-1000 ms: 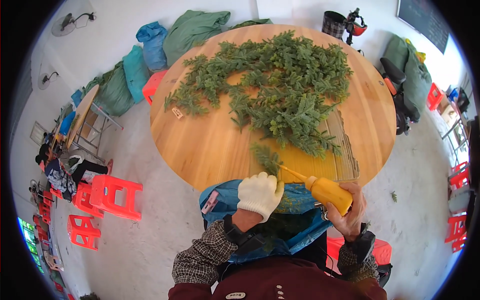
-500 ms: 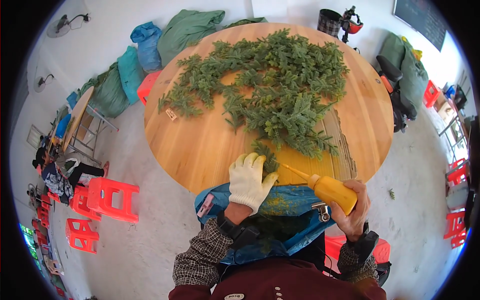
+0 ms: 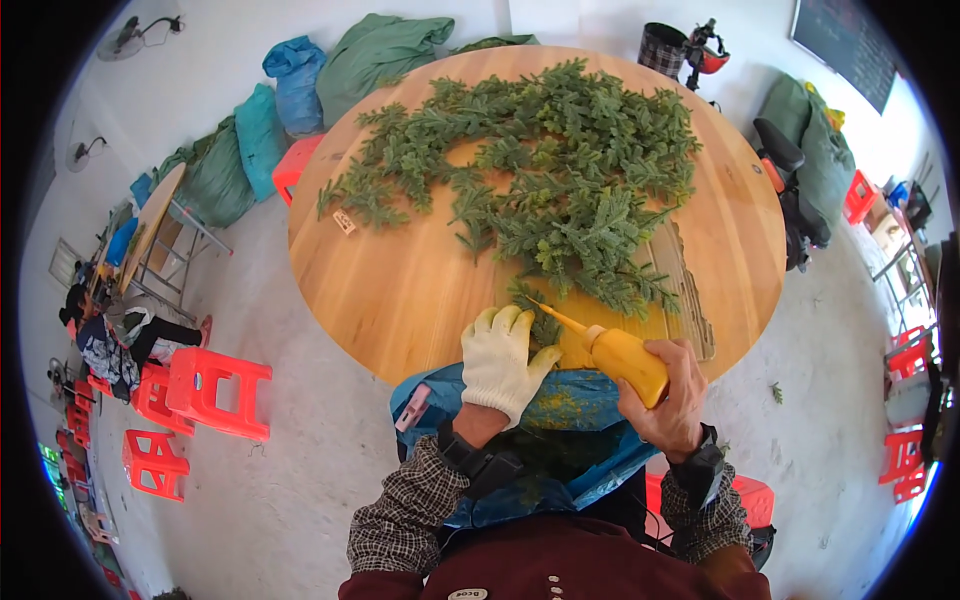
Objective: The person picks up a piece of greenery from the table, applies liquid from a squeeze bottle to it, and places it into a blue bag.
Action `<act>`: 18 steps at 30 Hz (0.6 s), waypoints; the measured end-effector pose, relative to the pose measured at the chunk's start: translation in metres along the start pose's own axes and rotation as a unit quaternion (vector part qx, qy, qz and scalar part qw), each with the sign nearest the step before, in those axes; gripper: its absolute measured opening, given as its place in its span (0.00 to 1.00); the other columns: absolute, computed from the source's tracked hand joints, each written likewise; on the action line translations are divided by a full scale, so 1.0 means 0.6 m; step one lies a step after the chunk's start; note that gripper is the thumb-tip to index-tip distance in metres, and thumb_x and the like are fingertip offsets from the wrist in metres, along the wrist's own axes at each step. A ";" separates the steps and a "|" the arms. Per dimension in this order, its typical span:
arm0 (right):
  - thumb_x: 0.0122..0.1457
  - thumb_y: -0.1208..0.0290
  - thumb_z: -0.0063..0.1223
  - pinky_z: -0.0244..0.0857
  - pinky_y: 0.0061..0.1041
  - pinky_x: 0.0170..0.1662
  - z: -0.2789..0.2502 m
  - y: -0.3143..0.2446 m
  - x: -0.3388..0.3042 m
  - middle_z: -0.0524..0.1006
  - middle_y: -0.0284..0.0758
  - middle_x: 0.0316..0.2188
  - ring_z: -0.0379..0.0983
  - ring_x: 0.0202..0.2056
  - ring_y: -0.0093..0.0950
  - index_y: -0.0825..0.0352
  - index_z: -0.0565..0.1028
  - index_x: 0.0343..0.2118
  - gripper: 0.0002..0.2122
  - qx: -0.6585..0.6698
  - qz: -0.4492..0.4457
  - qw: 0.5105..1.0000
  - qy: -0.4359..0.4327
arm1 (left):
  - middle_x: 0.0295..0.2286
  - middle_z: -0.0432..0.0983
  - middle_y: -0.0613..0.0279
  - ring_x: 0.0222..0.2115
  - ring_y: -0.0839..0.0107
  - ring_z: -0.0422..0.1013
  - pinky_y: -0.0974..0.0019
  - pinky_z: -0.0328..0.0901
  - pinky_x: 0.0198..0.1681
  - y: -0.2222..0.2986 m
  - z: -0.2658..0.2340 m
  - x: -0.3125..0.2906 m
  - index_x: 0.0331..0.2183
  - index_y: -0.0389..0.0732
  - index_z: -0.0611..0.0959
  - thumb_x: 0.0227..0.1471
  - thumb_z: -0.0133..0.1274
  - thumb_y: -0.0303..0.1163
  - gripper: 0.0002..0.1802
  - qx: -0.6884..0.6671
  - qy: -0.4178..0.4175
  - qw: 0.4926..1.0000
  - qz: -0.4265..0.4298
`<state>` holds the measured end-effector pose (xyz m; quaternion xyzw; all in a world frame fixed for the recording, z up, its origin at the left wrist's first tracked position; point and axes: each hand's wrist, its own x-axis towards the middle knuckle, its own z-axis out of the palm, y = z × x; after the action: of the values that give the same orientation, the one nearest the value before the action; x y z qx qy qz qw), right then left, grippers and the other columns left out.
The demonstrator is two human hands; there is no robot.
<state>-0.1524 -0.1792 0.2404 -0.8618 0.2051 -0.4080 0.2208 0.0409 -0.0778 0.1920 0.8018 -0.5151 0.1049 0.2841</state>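
My right hand (image 3: 675,395), bare, grips a yellow squeeze bottle (image 3: 628,365) with a long thin nozzle. The nozzle tip points left, right at a small green artificial fir sprig (image 3: 545,325) near the table's front edge. My left hand (image 3: 503,365) wears a white knitted glove with yellow-stained fingertips. It has the sprig's lower end between thumb and forefinger; the exact grip is partly hidden. Below both hands a blue plastic sheet (image 3: 585,395) hangs open at the table edge, with green bits and yellow stains on it. A pink clip (image 3: 413,407) sits at its left side.
A large heap of fir sprigs (image 3: 610,215) covers the far half of the round wooden table (image 3: 380,300). Flat cardboard (image 3: 690,300) with yellow stains lies at the right. Red stools (image 3: 220,390) and a seated person (image 3: 120,340) are at the left; stuffed sacks (image 3: 375,65) line the wall.
My right hand has moved left and slightly up with the squeeze bottle, bringing its nozzle tip over to the sprig. My left hand has barely moved.
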 end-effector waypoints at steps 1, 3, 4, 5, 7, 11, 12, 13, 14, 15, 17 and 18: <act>0.40 0.76 0.63 0.65 0.32 0.31 -0.002 -0.001 -0.001 0.70 0.43 0.29 0.70 0.28 0.40 0.68 0.68 0.41 0.22 -0.002 0.000 1.000 -0.001 | 0.42 0.72 0.55 0.47 0.52 0.65 0.51 0.58 0.50 0.000 -0.001 0.000 0.43 0.38 0.78 0.39 0.63 0.45 0.30 0.002 -0.003 1.000 -0.002; 0.40 0.76 0.63 0.65 0.33 0.31 -0.006 -0.003 -0.004 0.70 0.43 0.29 0.70 0.28 0.40 0.68 0.68 0.40 0.22 -0.006 0.001 1.000 -0.003 | 0.42 0.72 0.55 0.48 0.52 0.65 0.52 0.58 0.50 0.000 -0.002 0.000 0.43 0.37 0.78 0.39 0.63 0.45 0.30 0.006 -0.010 1.000 -0.006; 0.40 0.76 0.63 0.65 0.33 0.31 -0.008 -0.005 -0.004 0.70 0.43 0.29 0.70 0.28 0.40 0.68 0.68 0.40 0.22 -0.007 0.000 1.000 -0.004 | 0.42 0.72 0.55 0.48 0.52 0.65 0.52 0.58 0.50 0.000 -0.003 0.000 0.43 0.37 0.78 0.39 0.63 0.45 0.30 0.005 -0.010 1.000 -0.007; 0.40 0.75 0.64 0.66 0.33 0.30 -0.011 -0.007 -0.005 0.70 0.43 0.29 0.70 0.27 0.41 0.67 0.68 0.40 0.22 -0.010 -0.003 1.000 -0.002 | 0.43 0.72 0.55 0.48 0.52 0.65 0.52 0.58 0.51 -0.001 -0.003 0.000 0.43 0.37 0.78 0.39 0.63 0.46 0.31 0.003 -0.011 1.000 -0.007; 0.40 0.73 0.66 0.67 0.35 0.28 -0.017 -0.012 -0.005 0.71 0.42 0.29 0.71 0.26 0.42 0.66 0.69 0.40 0.22 -0.015 -0.011 1.000 0.002 | 0.43 0.72 0.56 0.48 0.52 0.65 0.52 0.58 0.51 -0.002 -0.005 -0.001 0.43 0.37 0.78 0.39 0.63 0.46 0.32 0.002 -0.014 1.000 -0.007; 0.40 0.73 0.66 0.67 0.35 0.28 -0.023 -0.023 -0.003 0.71 0.42 0.29 0.71 0.26 0.42 0.66 0.69 0.40 0.22 -0.023 -0.004 1.000 -0.006 | 0.44 0.71 0.56 0.48 0.52 0.64 0.52 0.58 0.52 -0.004 -0.006 -0.002 0.44 0.37 0.77 0.38 0.64 0.46 0.33 -0.007 -0.019 1.000 -0.006; 0.40 0.73 0.66 0.67 0.35 0.28 -0.024 -0.024 -0.004 0.71 0.42 0.29 0.71 0.26 0.42 0.66 0.69 0.40 0.22 -0.023 -0.003 1.000 -0.006 | 0.44 0.71 0.56 0.48 0.52 0.64 0.52 0.58 0.52 -0.004 -0.006 -0.002 0.44 0.37 0.77 0.38 0.64 0.46 0.33 -0.007 -0.020 1.000 -0.006; 0.40 0.73 0.66 0.67 0.35 0.28 -0.024 -0.024 -0.006 0.71 0.42 0.28 0.71 0.26 0.42 0.66 0.69 0.40 0.22 -0.024 -0.002 1.000 -0.006 | 0.44 0.71 0.56 0.48 0.52 0.64 0.52 0.58 0.52 -0.005 -0.006 -0.002 0.44 0.36 0.77 0.38 0.64 0.45 0.33 -0.009 -0.025 1.000 -0.006; 0.40 0.73 0.66 0.67 0.35 0.28 -0.025 -0.024 -0.008 0.72 0.42 0.28 0.71 0.26 0.42 0.66 0.69 0.40 0.22 -0.025 -0.002 1.000 -0.006 | 0.44 0.71 0.56 0.48 0.53 0.64 0.52 0.58 0.52 -0.005 -0.007 -0.002 0.44 0.36 0.77 0.37 0.64 0.45 0.33 -0.010 -0.029 1.000 -0.006; 0.40 0.73 0.66 0.67 0.35 0.28 -0.025 -0.025 -0.010 0.72 0.42 0.28 0.71 0.26 0.42 0.66 0.69 0.40 0.22 -0.026 -0.001 1.000 -0.005 | 0.44 0.71 0.56 0.49 0.53 0.64 0.52 0.58 0.52 -0.006 -0.008 -0.002 0.44 0.36 0.77 0.37 0.64 0.45 0.33 -0.011 -0.033 0.999 -0.006; 0.40 0.73 0.66 0.67 0.35 0.27 -0.028 -0.028 -0.012 0.72 0.42 0.28 0.71 0.26 0.41 0.66 0.69 0.40 0.23 -0.027 -0.004 1.000 -0.007 | 0.44 0.71 0.56 0.49 0.53 0.64 0.52 0.58 0.52 -0.007 -0.008 -0.002 0.44 0.36 0.77 0.37 0.64 0.45 0.33 -0.010 -0.034 0.999 -0.005; 0.40 0.73 0.66 0.67 0.35 0.27 -0.030 -0.030 -0.014 0.72 0.42 0.28 0.71 0.26 0.41 0.66 0.69 0.40 0.23 -0.027 -0.008 1.000 -0.009 | 0.44 0.71 0.56 0.49 0.53 0.64 0.52 0.58 0.52 -0.008 -0.008 -0.002 0.44 0.36 0.77 0.37 0.64 0.45 0.33 -0.010 -0.035 0.999 -0.004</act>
<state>-0.1684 -0.1639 0.2556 -0.8726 0.2072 -0.3964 0.1962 0.0453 -0.0726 0.1939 0.8042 -0.5223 0.0707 0.2745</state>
